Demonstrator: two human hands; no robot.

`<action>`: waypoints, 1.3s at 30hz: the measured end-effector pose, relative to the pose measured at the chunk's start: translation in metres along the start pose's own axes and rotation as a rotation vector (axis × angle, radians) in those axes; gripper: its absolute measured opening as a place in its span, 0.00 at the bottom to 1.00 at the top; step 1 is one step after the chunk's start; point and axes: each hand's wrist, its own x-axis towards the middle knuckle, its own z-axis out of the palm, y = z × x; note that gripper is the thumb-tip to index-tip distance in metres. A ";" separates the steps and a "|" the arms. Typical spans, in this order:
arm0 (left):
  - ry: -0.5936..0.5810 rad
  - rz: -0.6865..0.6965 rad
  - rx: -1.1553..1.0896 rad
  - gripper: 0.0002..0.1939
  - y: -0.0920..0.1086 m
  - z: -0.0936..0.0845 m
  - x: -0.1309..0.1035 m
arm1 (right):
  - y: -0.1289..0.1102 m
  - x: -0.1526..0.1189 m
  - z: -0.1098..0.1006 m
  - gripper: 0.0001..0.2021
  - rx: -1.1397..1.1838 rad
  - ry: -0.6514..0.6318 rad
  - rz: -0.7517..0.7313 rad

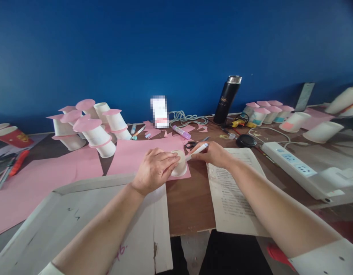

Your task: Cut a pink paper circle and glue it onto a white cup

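One cup point(181, 166) near pink paper's point(132, 156) edge

The cup point(181, 168) and the pen point(199, 149) are coloured white, the sheet point(126, 157) pink, the surface point(190, 208) brown, the wall point(130, 49) blue.

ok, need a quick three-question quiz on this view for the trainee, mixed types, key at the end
1. Which hand holds the white pen?
2. True or false: the power strip lies to the right of the printed pages.
3. What colour is the sheet beneath the paper cup at the left hand? a) green b) pink c) yellow

Key: 1. The right hand. 2. True. 3. b
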 end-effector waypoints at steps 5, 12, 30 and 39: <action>-0.003 -0.005 0.005 0.12 0.000 0.000 0.000 | 0.001 -0.010 -0.003 0.09 -0.034 0.001 -0.088; 0.013 -0.002 0.009 0.12 0.000 0.001 0.000 | -0.002 -0.017 -0.003 0.09 -0.009 -0.029 -0.107; 0.016 -0.039 -0.027 0.18 0.002 0.000 -0.002 | -0.002 -0.010 0.004 0.19 0.379 0.291 0.117; -0.033 -0.231 -0.032 0.39 0.010 0.003 -0.004 | -0.002 -0.010 0.005 0.19 0.386 0.301 0.134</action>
